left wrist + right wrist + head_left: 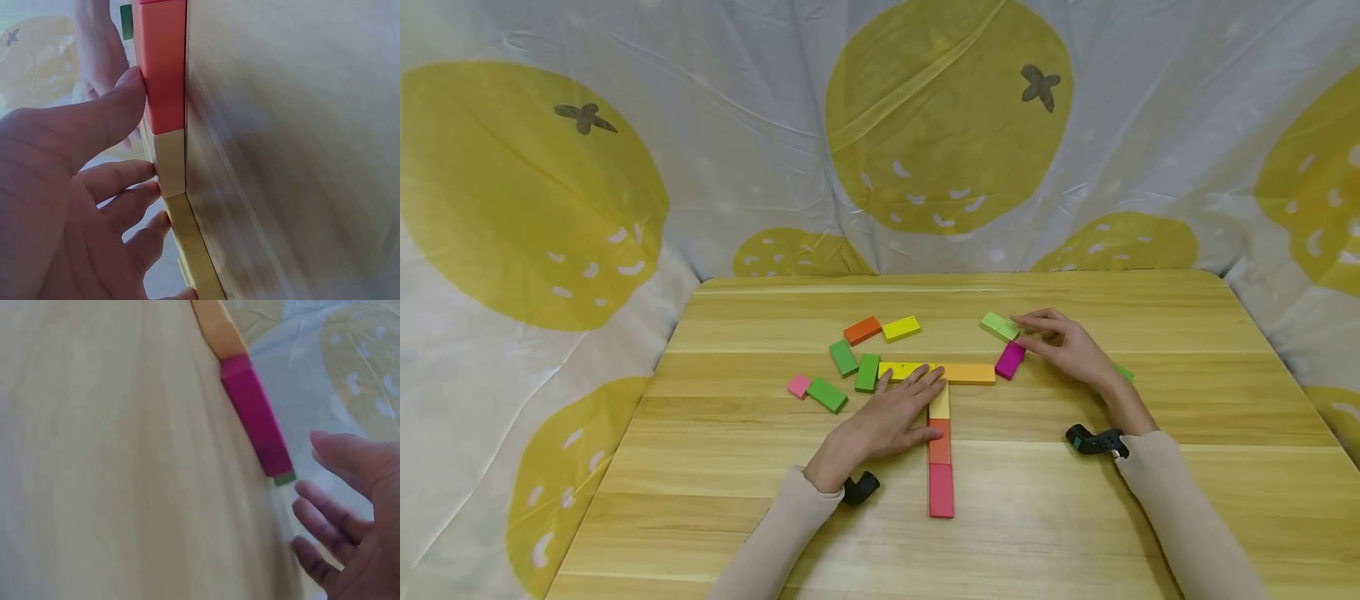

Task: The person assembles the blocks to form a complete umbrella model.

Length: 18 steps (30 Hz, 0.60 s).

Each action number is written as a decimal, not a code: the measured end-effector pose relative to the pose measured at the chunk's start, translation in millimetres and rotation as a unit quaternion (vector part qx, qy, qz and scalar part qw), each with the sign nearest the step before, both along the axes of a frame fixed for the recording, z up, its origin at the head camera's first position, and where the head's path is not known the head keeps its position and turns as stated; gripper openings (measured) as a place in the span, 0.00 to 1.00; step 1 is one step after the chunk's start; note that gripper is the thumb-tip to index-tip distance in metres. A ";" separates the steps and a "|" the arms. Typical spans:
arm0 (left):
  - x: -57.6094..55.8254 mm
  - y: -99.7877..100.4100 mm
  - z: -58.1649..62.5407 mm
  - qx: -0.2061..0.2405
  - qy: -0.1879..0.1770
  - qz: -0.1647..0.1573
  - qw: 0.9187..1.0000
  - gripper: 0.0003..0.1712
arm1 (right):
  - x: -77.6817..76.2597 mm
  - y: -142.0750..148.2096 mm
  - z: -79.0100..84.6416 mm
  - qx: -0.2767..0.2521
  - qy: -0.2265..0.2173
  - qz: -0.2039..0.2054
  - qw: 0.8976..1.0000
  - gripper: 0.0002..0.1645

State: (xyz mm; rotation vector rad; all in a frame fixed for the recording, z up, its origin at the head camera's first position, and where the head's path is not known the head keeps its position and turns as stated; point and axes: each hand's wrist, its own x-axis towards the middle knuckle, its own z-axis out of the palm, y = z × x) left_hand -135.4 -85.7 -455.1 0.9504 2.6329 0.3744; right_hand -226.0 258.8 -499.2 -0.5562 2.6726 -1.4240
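My left hand lies palm down with its fingers spread over the joint of a yellow block, an orange block and a cream block. Its thumb touches the coral block below the cream one, and a pinkish-red block ends this column. At the row's right end my right hand is beside a light green block and a magenta block. Thumb and fingers are apart there, with fingertips near both blocks and nothing gripped between them.
Left of the row lie several green blocks and a small pink block. Farther back, a red-orange block meets another yellow block. A green piece shows behind the right wrist. A lemon-print cloth hangs around the wooden table.
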 end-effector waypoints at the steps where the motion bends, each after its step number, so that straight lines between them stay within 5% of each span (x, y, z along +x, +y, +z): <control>1: 0.0 0.0 0.0 0.000 0.000 0.000 1.000 0.45 | 1.5 3.8 2.5 0.005 0.004 -0.002 1.000 0.25; 9: 0.2 0.0 1.3 0.006 -0.007 0.001 1.000 0.45 | 21.4 40.2 20.3 0.022 0.022 -0.011 0.999 0.26; 18: -0.8 0.0 -1.3 0.005 -0.005 -0.001 1.000 0.44 | 47.0 83.1 22.7 0.050 0.007 -0.034 0.998 0.26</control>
